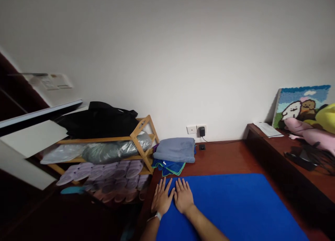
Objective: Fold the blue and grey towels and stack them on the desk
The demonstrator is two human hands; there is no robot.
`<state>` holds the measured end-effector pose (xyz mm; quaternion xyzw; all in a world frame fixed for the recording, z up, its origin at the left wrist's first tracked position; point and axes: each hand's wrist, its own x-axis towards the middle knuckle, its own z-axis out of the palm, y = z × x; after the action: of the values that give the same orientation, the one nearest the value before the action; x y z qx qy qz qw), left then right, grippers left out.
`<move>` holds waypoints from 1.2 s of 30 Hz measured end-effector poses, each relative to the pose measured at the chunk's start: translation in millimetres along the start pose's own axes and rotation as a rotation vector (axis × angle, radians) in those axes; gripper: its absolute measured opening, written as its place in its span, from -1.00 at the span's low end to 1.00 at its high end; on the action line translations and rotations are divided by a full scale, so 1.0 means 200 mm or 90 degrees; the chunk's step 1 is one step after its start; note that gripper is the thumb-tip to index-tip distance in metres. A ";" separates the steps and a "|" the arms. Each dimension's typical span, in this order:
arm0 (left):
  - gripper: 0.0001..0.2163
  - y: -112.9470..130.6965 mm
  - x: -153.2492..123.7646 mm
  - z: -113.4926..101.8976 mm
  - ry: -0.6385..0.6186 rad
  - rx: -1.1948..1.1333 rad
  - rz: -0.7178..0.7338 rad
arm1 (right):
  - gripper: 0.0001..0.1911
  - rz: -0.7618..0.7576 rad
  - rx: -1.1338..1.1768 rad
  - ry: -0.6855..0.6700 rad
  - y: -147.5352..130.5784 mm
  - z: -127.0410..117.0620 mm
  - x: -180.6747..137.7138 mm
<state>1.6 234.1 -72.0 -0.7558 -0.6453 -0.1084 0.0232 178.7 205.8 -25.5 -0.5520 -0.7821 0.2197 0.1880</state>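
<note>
Both my hands lie flat, side by side, on the far left corner of a big blue cloth (pixel 230 206) spread over a reddish-brown wooden surface (pixel 222 159). My left hand (pixel 161 198) has its fingers stretched out and a watch strap at the wrist. My right hand (pixel 183 196) is also flat with fingers spread, touching the left one. Neither holds anything. Just beyond the fingertips sits a stack of folded towels: grey-blue (pixel 176 149) on top, blue and green ones (pixel 169 167) beneath.
A wooden shoe rack (pixel 142 136) at the left holds slippers (pixel 112 176), bagged items and a black bag (pixel 101 119). A wall socket with a plugged charger (pixel 201 131) is behind. A raised ledge at right carries plush toys (pixel 311 133), a tufted picture (pixel 300 105) and papers.
</note>
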 end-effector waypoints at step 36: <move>-0.54 0.00 -0.58 -0.16 0.047 -0.103 0.067 | -0.33 0.062 -0.045 0.113 0.23 -0.31 -0.71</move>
<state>-19.3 116.0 -62.5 -0.7835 -0.5927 -0.1863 -0.0086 293.0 93.9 -6.5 -0.6127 -0.7422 0.1508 0.2259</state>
